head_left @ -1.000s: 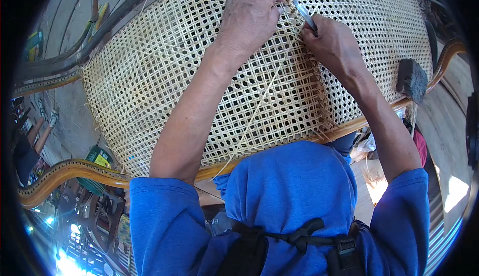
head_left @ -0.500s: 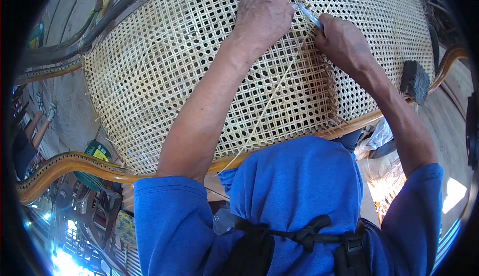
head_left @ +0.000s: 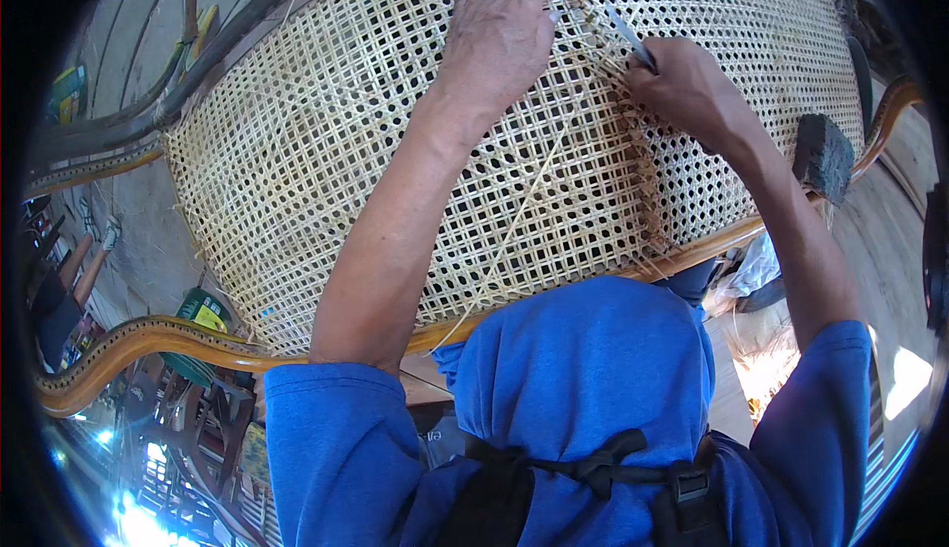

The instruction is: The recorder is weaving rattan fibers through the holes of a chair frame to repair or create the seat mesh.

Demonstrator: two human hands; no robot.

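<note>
Left hand [head_left: 500, 35] touches latticed cane [head_left: 316, 112]; right hand [head_left: 689, 90] grips metal blade [head_left: 631, 36].

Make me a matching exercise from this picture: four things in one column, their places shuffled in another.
Things:
1. silvery blade
2. left hand
3. dark block
4. green container

Places:
A. right of the right forearm
B. partly hidden behind the curved wooden rail
C. held in the right hand
D. at the woven cane, left of the blade

Pairs: 1-C, 2-D, 3-A, 4-B
</note>
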